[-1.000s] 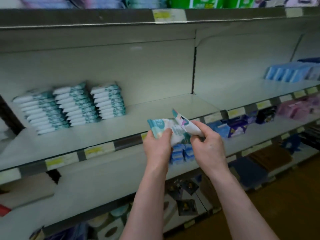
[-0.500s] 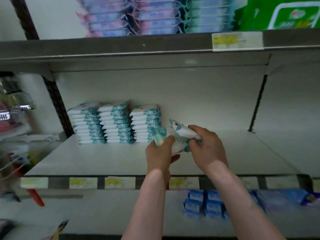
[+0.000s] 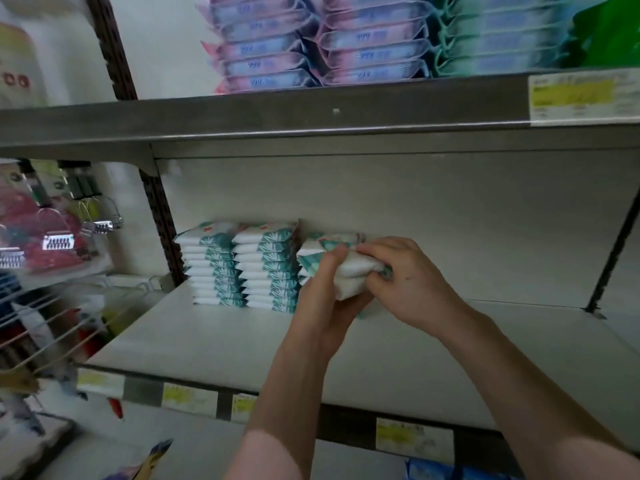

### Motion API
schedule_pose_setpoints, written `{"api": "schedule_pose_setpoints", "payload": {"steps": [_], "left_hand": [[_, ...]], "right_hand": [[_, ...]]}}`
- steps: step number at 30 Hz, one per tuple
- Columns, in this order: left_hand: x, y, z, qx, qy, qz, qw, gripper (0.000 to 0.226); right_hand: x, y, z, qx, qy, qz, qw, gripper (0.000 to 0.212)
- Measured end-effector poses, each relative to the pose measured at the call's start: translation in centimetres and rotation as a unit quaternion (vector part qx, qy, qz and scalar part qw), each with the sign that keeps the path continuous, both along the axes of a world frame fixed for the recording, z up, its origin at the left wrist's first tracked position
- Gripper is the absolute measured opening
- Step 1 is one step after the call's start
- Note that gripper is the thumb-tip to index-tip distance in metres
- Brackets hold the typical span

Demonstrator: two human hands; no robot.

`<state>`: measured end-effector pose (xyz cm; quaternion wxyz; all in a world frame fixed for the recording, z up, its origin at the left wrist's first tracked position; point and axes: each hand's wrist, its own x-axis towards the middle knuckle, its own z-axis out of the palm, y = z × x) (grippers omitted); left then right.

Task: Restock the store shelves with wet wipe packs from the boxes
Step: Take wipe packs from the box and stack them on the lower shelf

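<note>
Now both my hands are in over the shelf [image 3: 242, 341], toward its back left corner. A second ago they were out beyond its front edge, well to the right of the stacked goods. My left hand [image 3: 322, 299] grips the small bundle of wet wipe packs [image 3: 349, 271] from below and from the near side. My right hand [image 3: 408, 282] curls its fingers over the bundle's right end, so neither hand has let go.

The bundle has come right up to the third stack [image 3: 329, 238], the rightmost of the row along the back edge, and hides most of it. I cannot tell whether the bundle already rests on that stack or hangs just in front of it. The other two stacks [image 3: 239, 268] stand untouched to its left.

I judge the carrying is done and only the setting-down remains. The right part of the shelf has bare room for more stacks.
</note>
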<state>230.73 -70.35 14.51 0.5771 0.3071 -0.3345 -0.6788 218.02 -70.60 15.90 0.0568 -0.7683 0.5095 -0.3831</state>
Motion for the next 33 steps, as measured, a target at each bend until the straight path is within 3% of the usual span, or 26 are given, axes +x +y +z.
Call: {"api": "schedule_pose_setpoints", "payload": {"steps": [4,7,13,17,22,27,33], "left_hand": [[1.3,-2.3,1.0,0.051,0.023,0.042,0.998,0.010],[2.1,-3.8,1.6,0.063,-0.021,0.079,0.995,0.020],[3.8,-6.5,2.8,0.050,-0.065,0.134,0.988,0.041],[4.5,-7.9,3.7,0.037,-0.069,0.145,0.986,0.030],[7.0,-9.9,5.2,0.046,-0.024,0.178,0.983,0.028],[9.0,-10.7,5.3,0.033,-0.005,0.221,0.975,0.032],[9.6,-11.1,5.0,0.032,0.027,0.218,0.975,0.036]], "right_hand": [[-0.2,-2.4,2.3,0.060,-0.166,-0.029,0.984,0.035],[-0.9,-5.0,2.8,0.118,-0.167,-0.112,0.972,0.029],[-0.7,-6.5,3.2,0.329,-0.315,-0.041,0.889,0.021],[0.4,-8.1,2.8,0.307,-0.362,-0.035,0.879,0.016],[0.6,-10.6,2.7,0.286,-0.460,-0.055,0.839,0.018],[0.3,-12.9,2.1,0.302,-0.451,-0.066,0.837,0.017],[0.3,-14.8,1.3,0.348,-0.380,-0.072,0.854,0.012]]}}
